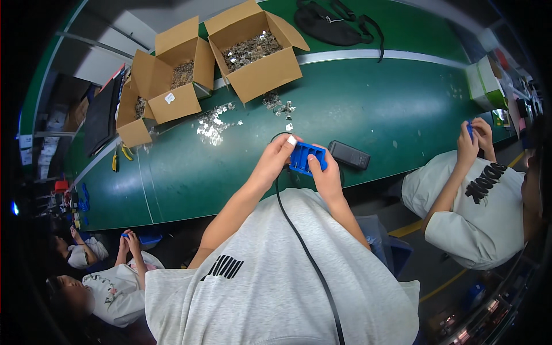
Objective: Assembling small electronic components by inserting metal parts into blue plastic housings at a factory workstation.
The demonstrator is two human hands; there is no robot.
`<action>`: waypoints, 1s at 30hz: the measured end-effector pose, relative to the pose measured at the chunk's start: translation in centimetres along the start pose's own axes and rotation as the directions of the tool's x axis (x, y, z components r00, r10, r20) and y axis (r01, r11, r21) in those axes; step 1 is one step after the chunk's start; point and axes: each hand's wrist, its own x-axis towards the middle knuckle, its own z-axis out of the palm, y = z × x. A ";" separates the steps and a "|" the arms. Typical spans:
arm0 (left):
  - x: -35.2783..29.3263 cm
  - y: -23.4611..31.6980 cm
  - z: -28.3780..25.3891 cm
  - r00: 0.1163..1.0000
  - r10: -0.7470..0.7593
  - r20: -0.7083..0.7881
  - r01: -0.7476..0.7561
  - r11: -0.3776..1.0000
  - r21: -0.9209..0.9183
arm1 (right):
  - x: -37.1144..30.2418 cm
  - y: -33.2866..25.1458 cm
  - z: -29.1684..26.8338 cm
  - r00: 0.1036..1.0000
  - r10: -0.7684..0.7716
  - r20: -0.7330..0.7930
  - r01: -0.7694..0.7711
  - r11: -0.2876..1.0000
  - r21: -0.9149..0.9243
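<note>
A blue plastic piece with several slots, like a battery holder (301, 158), is held up in front of me, just over the near edge of the green table. My right hand (328, 175) is closed round its right side, the thumb pressed on its face. At its left side my left hand (272, 159) is closed, with a white covering (292, 140) on the thumb tip; the fingers behind are hidden. Close to the right hand lies a black box-shaped device (349, 155). A black cable (299, 236) runs down over my shirt from near the left hand.
Open cardboard boxes (261, 77) of small metal parts stand at the back left. Loose silvery metal pieces (213, 126) lie before them. Yellow-handled pliers (115, 161) are further left, a black waist bag (330, 26) at the back. Other people (474, 207) sit at both sides.
</note>
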 end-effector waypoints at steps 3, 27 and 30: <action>0.4 -0.6 -0.2 0.997 -0.075 0.026 0.071 0.991 0.115 | -0.5 -1.3 0.2 0.995 -0.094 -0.036 0.088 0.986 -0.139; 5.9 -4.3 -3.2 0.934 0.349 -0.079 -0.327 0.922 0.205 | 0.9 1.8 0.0 0.980 0.152 -0.130 -0.114 0.957 0.265; 10.0 -5.6 -7.7 0.885 0.438 -0.155 -0.236 0.712 0.661 | 1.4 3.6 -2.7 0.966 0.168 -0.196 -0.100 0.944 0.314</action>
